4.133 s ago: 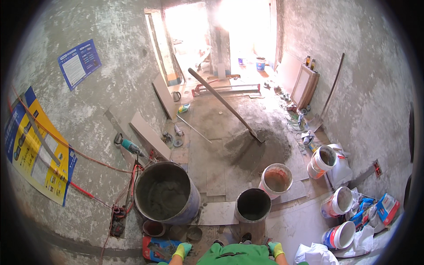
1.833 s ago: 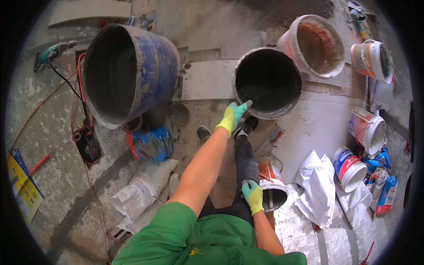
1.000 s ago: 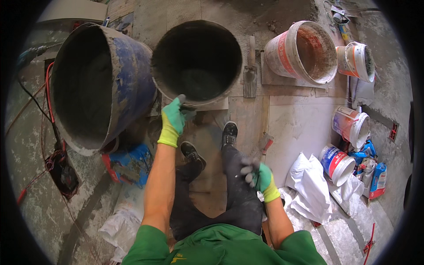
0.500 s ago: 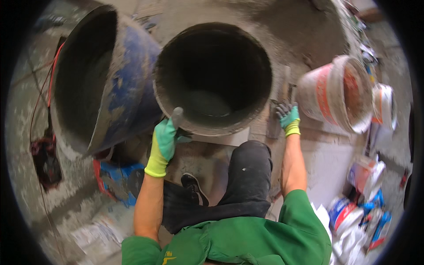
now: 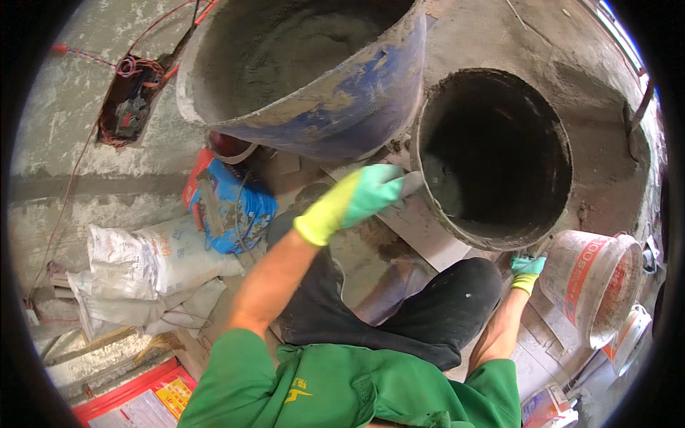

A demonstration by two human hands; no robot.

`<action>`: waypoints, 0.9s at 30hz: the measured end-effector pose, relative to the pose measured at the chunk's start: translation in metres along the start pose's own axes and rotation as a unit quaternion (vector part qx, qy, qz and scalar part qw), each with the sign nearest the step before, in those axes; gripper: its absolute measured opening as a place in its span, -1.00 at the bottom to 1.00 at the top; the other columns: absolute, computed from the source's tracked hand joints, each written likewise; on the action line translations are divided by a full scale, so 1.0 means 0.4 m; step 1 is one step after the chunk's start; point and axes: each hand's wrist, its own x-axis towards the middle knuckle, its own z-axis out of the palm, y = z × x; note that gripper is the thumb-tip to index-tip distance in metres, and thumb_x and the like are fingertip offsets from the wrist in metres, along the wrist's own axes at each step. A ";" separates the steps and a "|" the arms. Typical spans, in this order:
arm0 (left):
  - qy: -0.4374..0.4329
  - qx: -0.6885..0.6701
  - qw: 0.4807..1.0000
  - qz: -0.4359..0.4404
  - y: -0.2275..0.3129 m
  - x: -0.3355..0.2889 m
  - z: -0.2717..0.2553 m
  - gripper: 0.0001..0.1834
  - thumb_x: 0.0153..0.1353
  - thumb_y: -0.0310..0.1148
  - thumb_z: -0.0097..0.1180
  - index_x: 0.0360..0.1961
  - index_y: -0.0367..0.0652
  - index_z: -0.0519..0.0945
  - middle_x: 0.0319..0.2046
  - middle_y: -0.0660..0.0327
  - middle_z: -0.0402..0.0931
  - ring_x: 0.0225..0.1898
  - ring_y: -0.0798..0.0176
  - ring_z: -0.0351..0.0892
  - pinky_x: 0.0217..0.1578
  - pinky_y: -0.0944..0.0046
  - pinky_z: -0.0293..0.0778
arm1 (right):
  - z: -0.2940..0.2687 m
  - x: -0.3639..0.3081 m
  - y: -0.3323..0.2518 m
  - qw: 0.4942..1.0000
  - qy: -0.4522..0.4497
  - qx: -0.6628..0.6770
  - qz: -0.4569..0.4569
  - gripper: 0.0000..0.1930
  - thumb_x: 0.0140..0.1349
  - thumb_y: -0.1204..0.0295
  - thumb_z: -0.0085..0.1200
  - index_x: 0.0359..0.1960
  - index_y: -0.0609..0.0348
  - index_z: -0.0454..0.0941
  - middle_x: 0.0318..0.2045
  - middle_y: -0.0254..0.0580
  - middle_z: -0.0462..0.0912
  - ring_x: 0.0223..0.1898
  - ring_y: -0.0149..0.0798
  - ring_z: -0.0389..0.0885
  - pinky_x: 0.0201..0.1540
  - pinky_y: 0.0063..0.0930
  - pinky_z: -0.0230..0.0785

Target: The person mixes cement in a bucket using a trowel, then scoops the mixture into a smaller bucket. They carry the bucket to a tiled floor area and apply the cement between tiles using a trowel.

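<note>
A dark, mortar-crusted bucket (image 5: pixel 492 153) stands ahead of me, tilted, its mouth facing up and some grey wet material inside near the left wall. My left hand (image 5: pixel 374 191), in a green glove with grey fingers and a yellow cuff, is at the left of its rim. The fingers look curled, with one grey tip stretched toward the rim; blur hides what they hold, if anything. My right hand (image 5: pixel 529 262), gloved alike, is low beside the bucket's near right side, close to a white pail (image 5: pixel 571 274). Its fingers are mostly hidden.
A large blue mortar-caked drum (image 5: pixel 357 107) lies tilted at upper left. Left of my knees are a blue-and-red bag (image 5: pixel 239 207) and white sacks (image 5: pixel 164 257). A floor recess (image 5: pixel 132 110) holds cables. Another white pail (image 5: pixel 628 335) lies at right.
My view has turned toward the left, so the bucket and drum appear farther right. Both hands stay near the bucket. More sacks at left have come into view.
</note>
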 end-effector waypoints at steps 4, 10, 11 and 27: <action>0.032 -0.314 0.945 -0.088 -0.127 -0.110 -0.127 -0.51 0.27 -0.11 0.04 0.06 -0.27 0.47 -0.19 0.18 0.53 -0.26 0.32 0.53 -0.22 0.34 0.47 | -0.015 -0.191 -0.028 0.995 -0.032 -0.079 0.045 -0.45 0.21 -0.23 -0.20 -0.13 -0.06 0.53 -0.38 -0.38 0.60 -0.38 -0.28 0.56 -0.35 -0.37 0.47; 0.136 -0.206 0.942 -0.229 -0.459 -0.054 -0.140 -0.48 0.15 -0.12 0.08 0.05 -0.26 0.48 -0.14 0.09 0.55 -0.19 0.23 0.55 -0.26 0.27 0.47 | -0.009 -0.343 -0.094 0.961 -0.165 -0.207 0.078 -0.55 0.24 -0.13 -0.15 -0.19 -0.06 0.52 -0.48 -0.36 0.57 -0.55 -0.37 0.47 -0.54 -0.53 0.35; 0.118 -0.161 0.953 -0.229 -0.511 -0.025 -0.106 -0.44 0.09 -0.11 0.11 0.05 -0.24 0.48 -0.11 0.01 0.56 -0.11 0.16 0.56 -0.19 0.23 0.46 | -0.001 -0.363 -0.106 0.956 -0.175 -0.219 0.083 -0.60 0.25 -0.07 -0.12 -0.20 -0.05 0.52 -0.49 -0.37 0.55 -0.56 -0.37 0.46 -0.55 -0.53 0.33; 0.110 0.326 0.930 -0.127 -0.646 0.141 0.104 -0.78 0.04 -0.45 0.05 -0.25 -0.16 0.60 -0.29 0.02 0.62 -0.24 -0.03 0.63 -0.26 0.03 0.52 | 0.111 -0.536 -0.208 0.791 -0.115 -0.591 -0.109 -0.77 0.16 0.39 -0.08 -0.15 0.01 0.53 -0.53 -0.36 0.56 -0.63 -0.40 0.44 -0.59 -0.55 0.34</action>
